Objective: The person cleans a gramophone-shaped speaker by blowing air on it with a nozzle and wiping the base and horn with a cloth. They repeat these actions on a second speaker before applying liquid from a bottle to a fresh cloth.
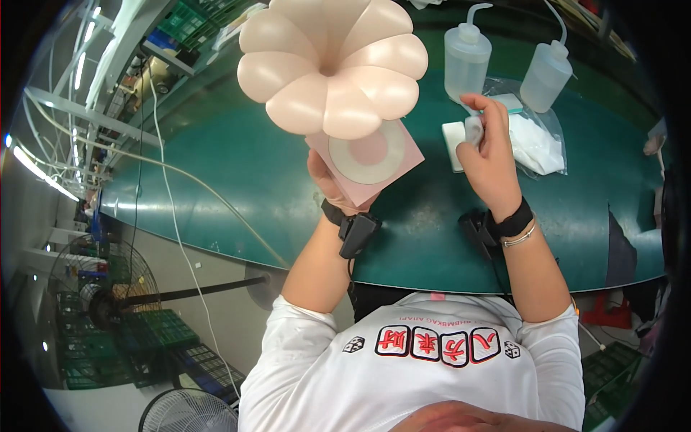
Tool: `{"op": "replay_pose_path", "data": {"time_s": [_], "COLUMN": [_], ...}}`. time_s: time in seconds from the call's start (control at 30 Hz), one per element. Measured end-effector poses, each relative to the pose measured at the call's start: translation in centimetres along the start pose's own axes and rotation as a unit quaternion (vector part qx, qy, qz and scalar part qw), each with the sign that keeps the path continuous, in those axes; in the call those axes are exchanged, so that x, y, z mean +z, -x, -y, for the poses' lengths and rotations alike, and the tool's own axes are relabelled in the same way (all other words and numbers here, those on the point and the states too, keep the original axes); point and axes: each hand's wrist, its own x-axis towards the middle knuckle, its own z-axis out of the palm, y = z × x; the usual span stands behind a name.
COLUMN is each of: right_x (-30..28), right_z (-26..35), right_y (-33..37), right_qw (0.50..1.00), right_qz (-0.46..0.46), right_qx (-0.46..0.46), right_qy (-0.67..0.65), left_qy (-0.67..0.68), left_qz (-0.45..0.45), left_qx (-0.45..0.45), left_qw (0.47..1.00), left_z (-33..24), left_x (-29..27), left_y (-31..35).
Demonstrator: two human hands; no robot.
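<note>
My left hand (327, 181) is closed around the pink square base (403, 153) of a glossy, pale pink flower-shaped piece (345, 79). Rounded petals circle a small central hole, and a whitish ring shows on the base. Raised above the table, the piece tilts with the base toward me; most of my left fingers are hidden behind it. My right hand (491, 151) pinches a small whitish piece (473, 131) between thumb and fingers. Right beside it lies a white block (453, 144). A clear plastic bag (531, 171) with a white cloth (536, 146) is to the right of that hand.
Two translucent squeeze bottles (468, 61) with bent spouts stand at the far right of the green table (237, 194). A pale cable (209, 189) crosses the left side. Beyond the table edge are fans (187, 412) and green crates (155, 331).
</note>
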Motion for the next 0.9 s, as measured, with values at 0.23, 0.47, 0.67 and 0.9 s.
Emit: {"op": "replay_pose_path", "data": {"time_s": [0.23, 0.47, 0.67, 0.9], "right_x": [-0.1, -0.4, 0.9, 1.8], "right_z": [0.1, 1.5, 4.2, 5.9], "right_y": [0.0, 1.5, 0.9, 1.9], "right_qw": [0.945, 0.962, 0.978, 0.971], "right_qz": [-0.083, -0.016, 0.073, 0.167], "right_qx": [0.012, 0.035, -0.196, -0.164], "right_qy": [-0.315, -0.270, 0.005, -0.056], "left_qy": [0.081, 0.038, 0.154, 0.091], "left_qz": [0.000, -0.009, 0.021, 0.008], "left_qx": [-0.120, -0.130, -0.132, -0.058], "left_qw": [0.989, 0.991, 0.979, 0.994], "left_z": [0.8, 1.2, 1.0, -0.7], "left_x": [0.6, 2.3, 0.1, 2.5], "left_y": [0.0, 1.3, 1.3, 0.0]}}
